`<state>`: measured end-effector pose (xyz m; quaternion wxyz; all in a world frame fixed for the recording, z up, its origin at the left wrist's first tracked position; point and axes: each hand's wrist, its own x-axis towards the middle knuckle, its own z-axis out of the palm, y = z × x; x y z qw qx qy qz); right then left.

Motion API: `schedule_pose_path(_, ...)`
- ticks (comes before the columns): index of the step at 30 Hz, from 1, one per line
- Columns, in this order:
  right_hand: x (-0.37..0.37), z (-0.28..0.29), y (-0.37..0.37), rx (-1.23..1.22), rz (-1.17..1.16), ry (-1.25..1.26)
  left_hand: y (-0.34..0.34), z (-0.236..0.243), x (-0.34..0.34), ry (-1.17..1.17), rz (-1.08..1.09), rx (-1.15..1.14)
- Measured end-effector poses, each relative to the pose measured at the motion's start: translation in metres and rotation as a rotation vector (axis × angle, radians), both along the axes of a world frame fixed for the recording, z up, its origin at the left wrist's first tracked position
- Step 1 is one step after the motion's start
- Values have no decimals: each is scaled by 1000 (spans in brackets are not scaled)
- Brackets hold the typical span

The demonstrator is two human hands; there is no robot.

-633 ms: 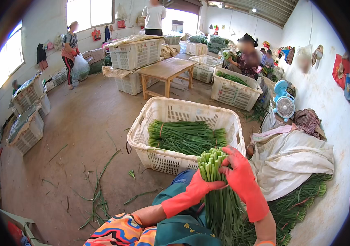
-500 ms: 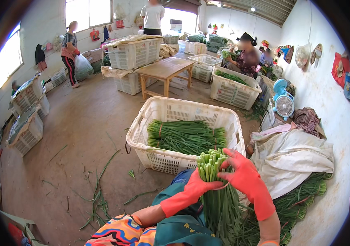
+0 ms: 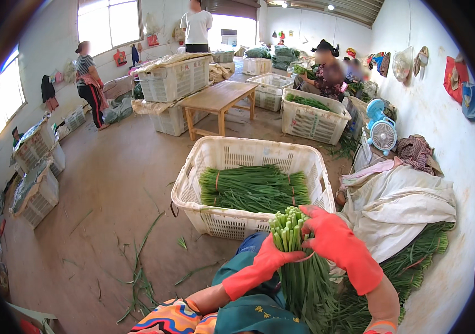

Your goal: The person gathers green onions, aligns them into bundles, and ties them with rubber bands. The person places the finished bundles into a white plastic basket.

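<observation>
I wear orange-red rubber gloves. My left hand is closed round the left side of a bunch of garlic chives, held upright with its pale cut ends on top. The long leaves hang down below my grip. My right hand curls over the right side of the stalks, its fingers pressed against them near the top. A thin pinkish band shows between my hands at the bunch; how far round it goes is hidden. Just beyond stands a white plastic crate with banded chive bunches lying in it.
More chives lie at the right, partly under a white cloth. A blue fan stands by the right wall. Farther off are a wooden table, stacked crates and several people. Loose leaves litter the floor.
My right hand has shifted slightly down and right, its fingers closer in on the stalks. The view has turned a little. At the far left a person's bag has come down to the floor.
</observation>
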<state>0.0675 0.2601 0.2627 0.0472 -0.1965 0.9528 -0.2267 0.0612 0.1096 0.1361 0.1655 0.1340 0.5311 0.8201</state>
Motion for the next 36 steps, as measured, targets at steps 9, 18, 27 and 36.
schedule_pose_path(9,1,-28,-13,-409,-139,77,3,-6,0,32,-16,51)
schedule_pose_path(18,-9,-32,-12,-545,-135,188,7,6,-2,70,-13,67)
schedule_pose_path(27,9,-99,35,-959,-266,24,14,-14,-8,-100,96,165)
schedule_pose_path(36,75,-160,34,-774,-558,-184,39,-2,1,-26,141,92)
